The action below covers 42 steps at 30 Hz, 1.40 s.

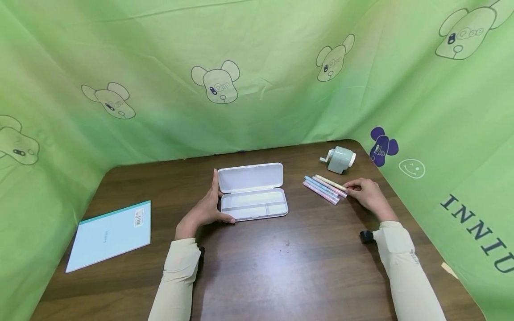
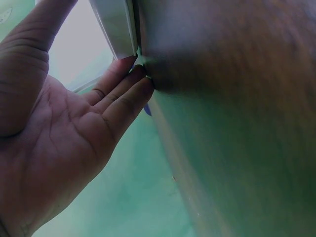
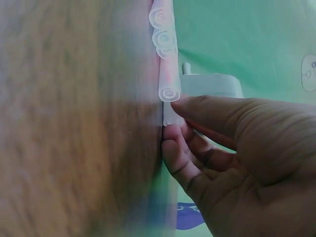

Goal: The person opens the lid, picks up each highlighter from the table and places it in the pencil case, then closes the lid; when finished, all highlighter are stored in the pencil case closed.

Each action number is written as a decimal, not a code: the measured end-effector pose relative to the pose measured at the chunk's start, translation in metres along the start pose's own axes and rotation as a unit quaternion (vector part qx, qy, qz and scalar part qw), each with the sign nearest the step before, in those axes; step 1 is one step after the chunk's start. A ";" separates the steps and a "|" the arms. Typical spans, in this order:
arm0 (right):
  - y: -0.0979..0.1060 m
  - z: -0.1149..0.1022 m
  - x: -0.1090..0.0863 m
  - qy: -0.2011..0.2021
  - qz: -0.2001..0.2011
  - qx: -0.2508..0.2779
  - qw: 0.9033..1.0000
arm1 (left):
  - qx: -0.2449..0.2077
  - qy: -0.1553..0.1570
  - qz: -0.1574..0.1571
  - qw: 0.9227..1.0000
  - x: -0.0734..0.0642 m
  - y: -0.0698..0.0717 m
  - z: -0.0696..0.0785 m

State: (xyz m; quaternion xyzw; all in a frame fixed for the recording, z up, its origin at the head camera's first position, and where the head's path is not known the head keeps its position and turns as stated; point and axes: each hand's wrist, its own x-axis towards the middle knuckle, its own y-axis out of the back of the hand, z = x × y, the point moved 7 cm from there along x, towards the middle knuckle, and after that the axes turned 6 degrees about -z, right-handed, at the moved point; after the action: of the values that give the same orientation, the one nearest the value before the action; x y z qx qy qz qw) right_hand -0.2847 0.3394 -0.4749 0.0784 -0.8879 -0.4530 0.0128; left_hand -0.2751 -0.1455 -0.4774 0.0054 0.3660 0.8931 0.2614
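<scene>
A white pencil case (image 1: 245, 199) lies with its lid (image 1: 250, 178) folded back and its divided tray bare. My left hand (image 1: 205, 208) spreads along its left end, thumb at the front edge and index finger beside the lid. In the left wrist view, outstretched fingers (image 2: 121, 98) touch the corner of the case. To the right, several slim pastel pens (image 1: 320, 191) lie side by side. My right hand (image 1: 368, 194) pinches the near end of the yellow pen (image 1: 330, 182), the outermost of the row. The right wrist view shows the thumb (image 3: 207, 109) over the pen end.
Behind the pens stands a pale green crank pencil sharpener (image 1: 340, 159). A light blue notebook (image 1: 112, 238) lies at the left of the brown table (image 1: 289, 276). Green printed cloth (image 1: 273, 116) hangs around the table's back and sides.
</scene>
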 end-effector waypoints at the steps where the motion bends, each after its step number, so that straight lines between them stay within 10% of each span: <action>1: 0.001 0.000 -0.001 0.001 0.007 0.003 1.000 | 0.000 -0.001 0.003 1.000 0.002 -0.001 -0.005; 14: -0.023 -0.057 0.010 0.135 0.047 0.079 0.987 | -0.008 -0.014 0.016 1.000 0.020 -0.006 -0.044; 27: -0.098 -0.158 0.037 0.202 -0.044 0.108 0.972 | -0.021 -0.019 0.028 0.999 0.041 -0.012 -0.079; 32: -0.119 -0.188 0.045 0.216 -0.058 0.080 0.971 | -0.016 -0.022 0.022 0.999 0.035 -0.011 -0.065; 38: -0.135 -0.211 0.051 0.233 -0.077 0.079 0.966 | -0.013 -0.017 0.011 1.000 0.010 0.002 -0.014; 42: -0.143 -0.217 0.053 0.240 -0.084 0.067 0.965 | -0.007 -0.011 0.013 1.000 0.007 0.004 -0.012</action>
State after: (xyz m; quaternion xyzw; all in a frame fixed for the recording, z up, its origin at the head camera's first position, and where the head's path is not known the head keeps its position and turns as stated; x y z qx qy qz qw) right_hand -0.2982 0.0745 -0.4651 0.2593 -0.8776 -0.3597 0.1820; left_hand -0.2850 -0.1523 -0.4847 0.0182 0.3570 0.8988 0.2535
